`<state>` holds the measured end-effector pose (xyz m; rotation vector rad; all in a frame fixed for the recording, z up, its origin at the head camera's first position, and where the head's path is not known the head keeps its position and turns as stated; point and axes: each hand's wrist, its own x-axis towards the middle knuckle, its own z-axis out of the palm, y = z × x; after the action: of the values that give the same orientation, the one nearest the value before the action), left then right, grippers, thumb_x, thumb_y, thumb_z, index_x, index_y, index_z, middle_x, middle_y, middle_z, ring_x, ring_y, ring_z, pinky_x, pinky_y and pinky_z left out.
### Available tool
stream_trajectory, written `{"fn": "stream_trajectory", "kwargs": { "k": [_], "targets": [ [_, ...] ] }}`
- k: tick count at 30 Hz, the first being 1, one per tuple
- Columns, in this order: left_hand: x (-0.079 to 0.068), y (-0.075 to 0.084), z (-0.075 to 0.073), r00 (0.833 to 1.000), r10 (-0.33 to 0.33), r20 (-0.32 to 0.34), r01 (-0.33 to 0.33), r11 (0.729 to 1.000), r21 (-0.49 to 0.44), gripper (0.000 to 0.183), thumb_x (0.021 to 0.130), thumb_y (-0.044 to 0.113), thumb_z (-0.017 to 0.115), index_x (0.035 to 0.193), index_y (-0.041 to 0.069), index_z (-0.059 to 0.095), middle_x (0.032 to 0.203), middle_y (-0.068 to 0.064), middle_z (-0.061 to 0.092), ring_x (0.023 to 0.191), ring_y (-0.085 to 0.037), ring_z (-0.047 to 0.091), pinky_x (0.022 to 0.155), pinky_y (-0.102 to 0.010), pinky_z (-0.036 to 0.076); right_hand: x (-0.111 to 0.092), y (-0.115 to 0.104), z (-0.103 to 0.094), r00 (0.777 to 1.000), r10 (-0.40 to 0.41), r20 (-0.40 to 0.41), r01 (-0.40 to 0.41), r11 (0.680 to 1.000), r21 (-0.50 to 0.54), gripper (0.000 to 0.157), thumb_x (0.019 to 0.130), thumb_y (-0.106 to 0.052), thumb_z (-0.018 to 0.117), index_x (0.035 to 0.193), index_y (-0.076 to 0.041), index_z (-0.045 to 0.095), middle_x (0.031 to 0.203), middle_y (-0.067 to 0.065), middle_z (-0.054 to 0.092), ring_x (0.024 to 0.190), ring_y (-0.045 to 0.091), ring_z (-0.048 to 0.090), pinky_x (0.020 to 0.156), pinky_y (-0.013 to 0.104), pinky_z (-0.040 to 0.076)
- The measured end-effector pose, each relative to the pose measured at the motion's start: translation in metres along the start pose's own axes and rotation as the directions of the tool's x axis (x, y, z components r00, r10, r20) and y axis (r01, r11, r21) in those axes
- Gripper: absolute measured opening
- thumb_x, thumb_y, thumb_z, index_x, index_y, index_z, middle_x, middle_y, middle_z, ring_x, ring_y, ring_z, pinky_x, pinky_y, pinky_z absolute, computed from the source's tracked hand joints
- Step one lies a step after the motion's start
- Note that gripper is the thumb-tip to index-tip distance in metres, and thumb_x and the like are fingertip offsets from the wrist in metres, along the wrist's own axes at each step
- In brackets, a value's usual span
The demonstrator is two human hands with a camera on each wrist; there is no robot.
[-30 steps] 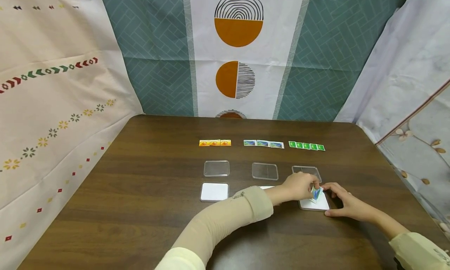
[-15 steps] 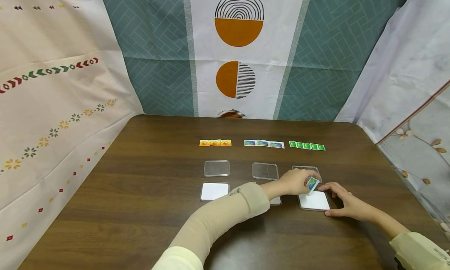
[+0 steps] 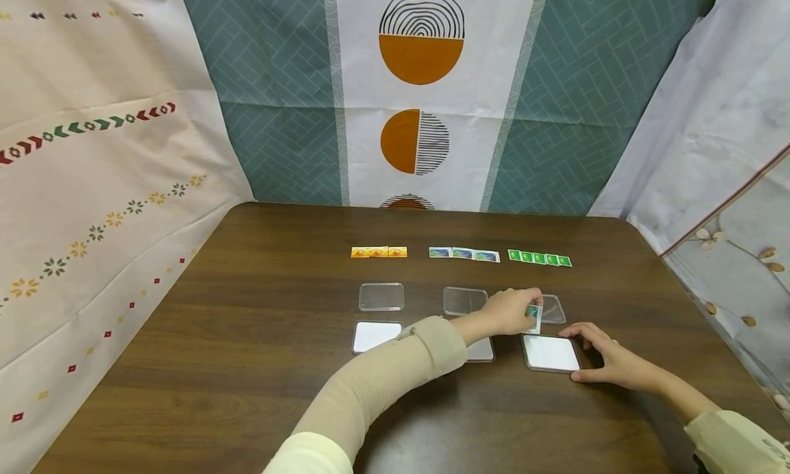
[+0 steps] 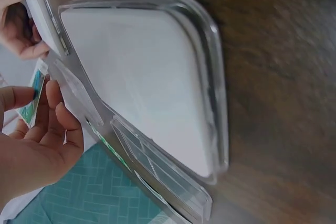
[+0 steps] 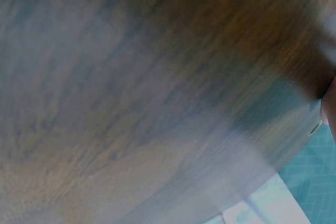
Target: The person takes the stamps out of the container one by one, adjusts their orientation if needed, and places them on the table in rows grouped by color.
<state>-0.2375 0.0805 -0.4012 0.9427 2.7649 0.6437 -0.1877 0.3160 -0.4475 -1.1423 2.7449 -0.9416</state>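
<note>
In the head view my left hand (image 3: 509, 312) pinches a small blue-green stamp (image 3: 534, 317) with a pale border, just above the far edge of the rightmost case. The left wrist view shows the stamp (image 4: 38, 83) between thumb and fingers; whether it is one or a stack, I cannot tell. My right hand (image 3: 607, 359) grips the right side of that flat clear case (image 3: 551, 354), which has a white insert; its thumb is at the near corner and a finger at the far one. Behind it a clear lid (image 3: 553, 309) is partly covered by my left hand.
Farther back lie rows of orange stamps (image 3: 379, 252), blue stamps (image 3: 463, 254) and green stamps (image 3: 540, 258). Two more clear lids stand before them, left (image 3: 381, 297) and middle (image 3: 464, 300). A white-filled case (image 3: 377, 337) sits left; another (image 3: 480, 351) is partly under my left arm.
My left hand has lifted the stamp off the white insert and carried it left and away from me. The stamp now hangs more upright. My right hand keeps its place at the case.
</note>
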Motion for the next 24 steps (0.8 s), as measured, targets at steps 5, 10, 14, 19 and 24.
{"fn": "stream_trajectory", "kwargs": {
  "k": [5, 10, 14, 19, 24],
  "targets": [
    [-0.003, -0.005, -0.003, 0.999, -0.002, -0.041, 0.003, 0.999, 0.032, 0.011, 0.090, 0.017, 0.058, 0.101, 0.017, 0.059, 0.062, 0.010, 0.043, 0.044, -0.002, 0.029, 0.042, -0.014, 0.024, 0.001, 0.000, 0.001, 1.000, -0.013, -0.001, 0.013, 1.000, 0.004, 0.060, 0.071, -0.010, 0.080, 0.121, -0.002, 0.048, 0.119, -0.008, 0.043, 0.093, -0.002, 0.036, 0.073, 0.021, 0.033],
    [-0.007, -0.009, -0.010, 0.996, -0.010, -0.085, 0.014, 0.999, 0.040, 0.009, 0.089, 0.018, 0.059, 0.097, 0.016, 0.062, 0.068, 0.010, 0.052, 0.049, -0.002, 0.034, 0.045, -0.013, 0.027, 0.000, 0.001, 0.001, 1.000, -0.028, -0.013, 0.028, 1.000, 0.004, 0.060, 0.070, -0.008, 0.081, 0.120, -0.002, 0.048, 0.119, -0.011, 0.042, 0.096, -0.004, 0.037, 0.076, 0.018, 0.034],
    [-0.009, -0.012, -0.018, 0.989, -0.040, -0.139, 0.046, 0.998, 0.039, 0.008, 0.087, 0.018, 0.062, 0.095, 0.017, 0.065, 0.086, 0.007, 0.062, 0.069, -0.005, 0.049, 0.056, -0.015, 0.034, -0.001, 0.001, 0.000, 1.000, -0.022, -0.012, 0.022, 1.000, 0.002, 0.061, 0.070, -0.009, 0.081, 0.120, -0.003, 0.048, 0.120, -0.012, 0.042, 0.096, -0.004, 0.036, 0.075, 0.020, 0.033],
    [-0.013, -0.021, -0.024, 0.976, -0.083, -0.199, 0.085, 0.996, 0.001, 0.008, 0.087, 0.019, 0.065, 0.095, 0.016, 0.067, 0.094, 0.004, 0.068, 0.077, -0.007, 0.059, 0.059, -0.015, 0.041, -0.004, -0.002, 0.000, 0.999, 0.042, 0.007, -0.042, 0.999, -0.023, 0.060, 0.072, -0.014, 0.080, 0.122, -0.008, 0.048, 0.118, -0.008, 0.042, 0.093, -0.004, 0.035, 0.071, 0.023, 0.033],
    [-0.016, -0.034, -0.032, 0.967, -0.077, -0.245, 0.069, 0.997, -0.041, 0.017, 0.088, 0.016, 0.065, 0.105, 0.015, 0.064, 0.074, 0.005, 0.060, 0.053, -0.003, 0.044, 0.045, -0.014, 0.031, -0.002, -0.002, -0.001, 0.998, 0.063, 0.010, -0.063, 0.997, -0.035, 0.060, 0.072, -0.016, 0.080, 0.122, -0.009, 0.048, 0.116, -0.006, 0.042, 0.092, -0.004, 0.034, 0.071, 0.024, 0.030]
  ]
}}
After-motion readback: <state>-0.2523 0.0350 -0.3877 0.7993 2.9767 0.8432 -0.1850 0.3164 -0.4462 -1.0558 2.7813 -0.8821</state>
